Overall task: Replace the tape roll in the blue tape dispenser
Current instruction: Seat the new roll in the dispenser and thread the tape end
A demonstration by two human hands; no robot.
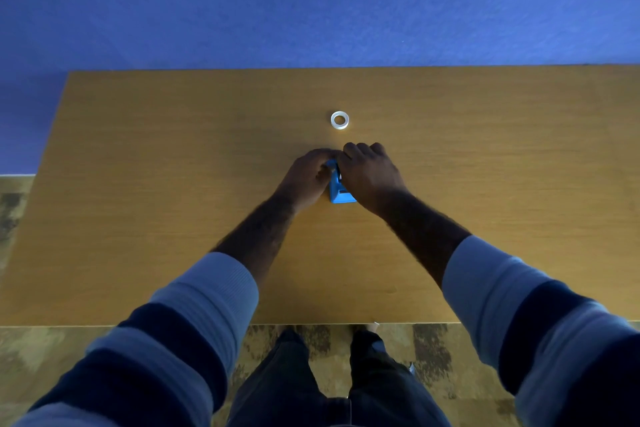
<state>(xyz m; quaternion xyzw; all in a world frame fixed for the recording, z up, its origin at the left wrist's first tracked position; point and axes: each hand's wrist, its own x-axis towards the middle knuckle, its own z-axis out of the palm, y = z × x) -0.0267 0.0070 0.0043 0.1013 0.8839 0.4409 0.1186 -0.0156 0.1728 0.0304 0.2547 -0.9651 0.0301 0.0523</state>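
1. Standing at the near edge of a wooden tabletop (173, 184), a person reaches forward with both arms, striped sleeves (194, 315) pushed back from the forearms.
2. The blue dispenser (337, 192) sits on the tabletop near its middle, between the two hands, with only its near end and part of its top showing.
3. The left hand (308, 177) curls around the dispenser's left side, fingers bent and closed against it.
4. The right hand (369, 173) lies over the dispenser's right side and far end, fingers curled down and the thumb side pressed to the blue body; both hands grip the dispenser.
5. A small pale part shows at the dispenser's top between the hands, too small to identify.
6. A clear tape roll (339, 120) lies flat on the tabletop just beyond the hands, apart from them and from the dispenser.
7. A blue wall (311, 3) rises behind the tabletop, and patterned floor (52, 350) shows below its near edge.
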